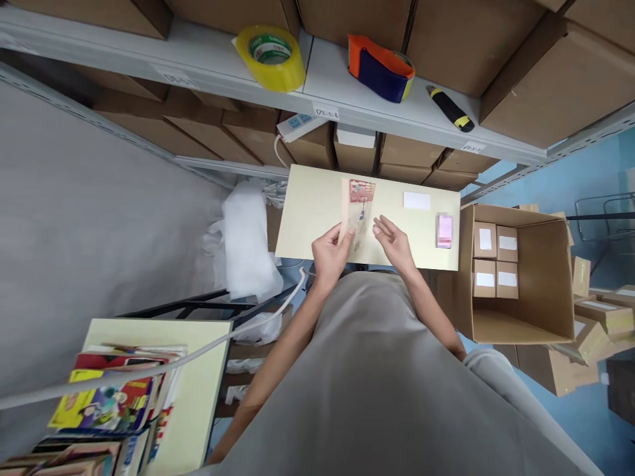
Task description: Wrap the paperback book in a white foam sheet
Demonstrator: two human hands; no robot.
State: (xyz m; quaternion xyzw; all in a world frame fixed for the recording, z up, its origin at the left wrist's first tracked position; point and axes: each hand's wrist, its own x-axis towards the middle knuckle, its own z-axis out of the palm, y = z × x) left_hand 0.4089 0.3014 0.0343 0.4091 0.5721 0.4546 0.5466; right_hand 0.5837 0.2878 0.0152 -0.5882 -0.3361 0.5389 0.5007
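A thin booklet with a red printed cover (359, 211) lies on the pale yellow table (307, 211), partly slid into a brown paper sleeve. My left hand (331, 251) pinches the booklet's near left edge, fingers closed on it. My right hand (393, 239) hovers just right of the booklet with its fingers spread and nothing in them. A white label (417, 200) and a small pink card (444, 231) lie on the table to the right.
An open cardboard box (520, 277) holding several small labelled boxes stands at right. The shelf above carries yellow tape (272, 57), a tape dispenser (381, 67) and a utility knife (450, 108). White plastic wrap (245, 241) hangs at left; stacked books (114, 403) sit at lower left.
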